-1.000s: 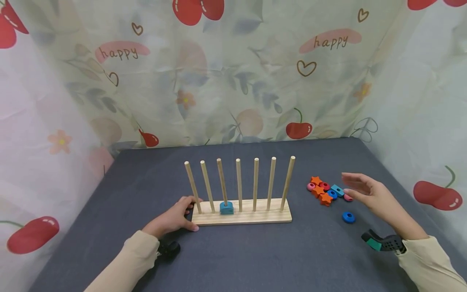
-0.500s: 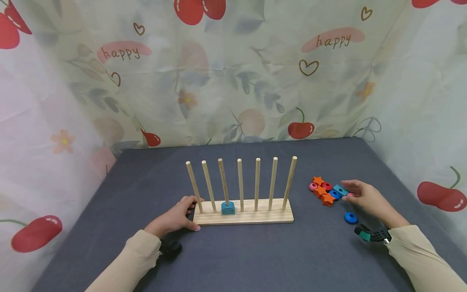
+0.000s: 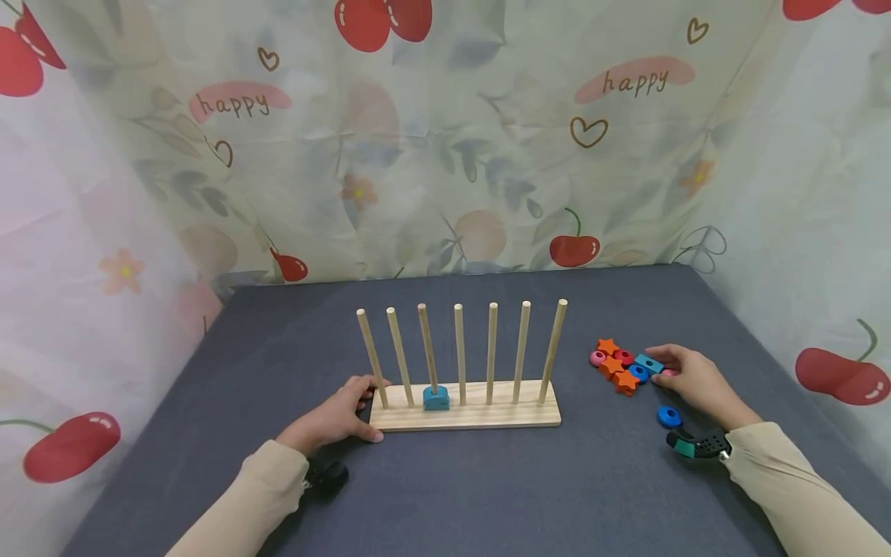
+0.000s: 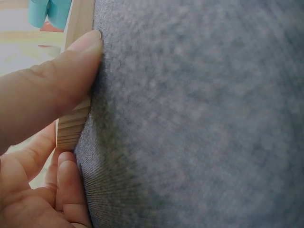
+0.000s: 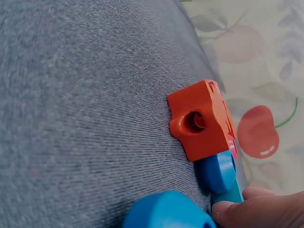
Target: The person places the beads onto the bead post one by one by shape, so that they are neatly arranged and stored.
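Observation:
My left hand (image 3: 341, 414) grips the left end of a wooden peg board (image 3: 487, 418), thumb at the front edge and fingers behind the end. Several upright pegs stand on the board. A light blue bead (image 3: 436, 398) sits at the bottom of the third peg from the left. At the right, my right hand (image 3: 699, 383) has thumb and index finger on either side of a light blue block (image 3: 649, 363) at the edge of a bead pile. A pink bead (image 3: 669, 372) lies partly hidden under that hand. In the right wrist view the thumb (image 5: 247, 211) meets the block's side.
The pile also holds orange star beads (image 3: 626, 382), a blue bead (image 3: 638, 374), a red bead (image 3: 623, 357) and another pink bead (image 3: 598, 358). A separate blue ring bead (image 3: 670, 417) lies nearer me. Patterned cloth (image 3: 459, 155) hangs behind the dark table (image 3: 487, 495).
My right hand has come down and left onto the pile's right edge, its thumb and index finger closing in on the light blue block. The left hand keeps its hold on the peg board.

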Demonstrator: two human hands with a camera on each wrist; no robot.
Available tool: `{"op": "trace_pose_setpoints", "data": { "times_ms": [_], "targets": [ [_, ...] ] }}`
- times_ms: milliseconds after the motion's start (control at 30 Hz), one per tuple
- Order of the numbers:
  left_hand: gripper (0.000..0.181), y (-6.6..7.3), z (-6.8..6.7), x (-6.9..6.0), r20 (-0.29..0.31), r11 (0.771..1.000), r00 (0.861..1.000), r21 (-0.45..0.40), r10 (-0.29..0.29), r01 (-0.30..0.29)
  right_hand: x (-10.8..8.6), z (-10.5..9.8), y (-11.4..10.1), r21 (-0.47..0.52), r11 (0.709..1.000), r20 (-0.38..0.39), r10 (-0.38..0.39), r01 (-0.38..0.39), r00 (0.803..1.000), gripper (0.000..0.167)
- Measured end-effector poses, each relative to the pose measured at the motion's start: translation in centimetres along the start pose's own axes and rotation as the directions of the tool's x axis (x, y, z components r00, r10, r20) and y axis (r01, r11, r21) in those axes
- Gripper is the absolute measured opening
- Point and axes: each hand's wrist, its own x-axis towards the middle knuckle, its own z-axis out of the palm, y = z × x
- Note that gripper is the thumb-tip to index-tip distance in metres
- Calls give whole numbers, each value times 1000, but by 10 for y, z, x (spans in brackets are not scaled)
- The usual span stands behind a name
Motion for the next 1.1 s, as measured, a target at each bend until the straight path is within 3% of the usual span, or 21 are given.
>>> {"op": "trace_pose_setpoints", "data": {
  "times_ms": [600, 1100],
  "targets": [
    [79, 1, 2, 2, -5, 1000, 1000, -5, 6, -6, -3, -10, -12, 7, 997, -22, 80, -80, 997, 37],
    [79, -2, 1, 1, -11, 1000, 1000, 11, 12, -12, -6, -30, -62, 91, 991, -90, 103, -95, 991, 43]
  ]
}}
